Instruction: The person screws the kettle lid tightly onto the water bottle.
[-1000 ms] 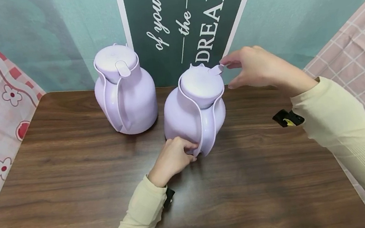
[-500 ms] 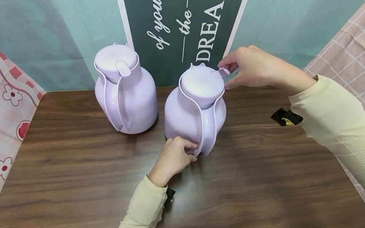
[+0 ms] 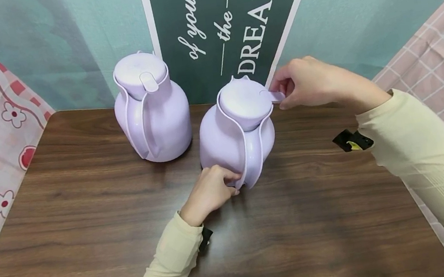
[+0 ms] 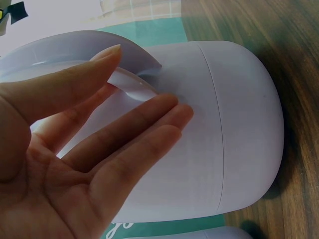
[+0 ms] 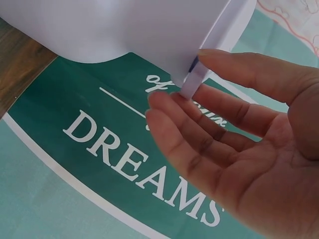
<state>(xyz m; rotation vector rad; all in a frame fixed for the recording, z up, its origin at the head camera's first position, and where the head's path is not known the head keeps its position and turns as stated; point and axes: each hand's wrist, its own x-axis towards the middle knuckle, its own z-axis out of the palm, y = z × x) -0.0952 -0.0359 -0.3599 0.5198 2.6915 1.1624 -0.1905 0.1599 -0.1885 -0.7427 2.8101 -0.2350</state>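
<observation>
Two pale lilac thermos jugs stand upright on the wooden table. The right jug (image 3: pixel 222 143) has its handle (image 3: pixel 252 158) facing the front. My left hand (image 3: pixel 210 188) holds the lower end of that handle between thumb and index finger; in the left wrist view the other fingers (image 4: pixel 149 124) lie stretched beside the jug's body. My right hand (image 3: pixel 310 82) is at the round lid (image 3: pixel 244 100), its thumb and index finger around the small tab (image 5: pixel 193 84) that sticks out sideways to the right. On the left jug (image 3: pixel 165 118), the lid tab (image 3: pixel 149 82) points toward its handle.
A teal cloth (image 3: pixel 357 6) with a dark green printed panel (image 3: pixel 213 78) hangs right behind the jugs. Pink patterned cloths border the left and right sides of the brown table (image 3: pixel 89 223). The left jug stands close beside the right one.
The tab on the right jug's lid has turned clockwise, toward the front, as my right fingers closed in on it. My left hand and both jugs have stayed in place.
</observation>
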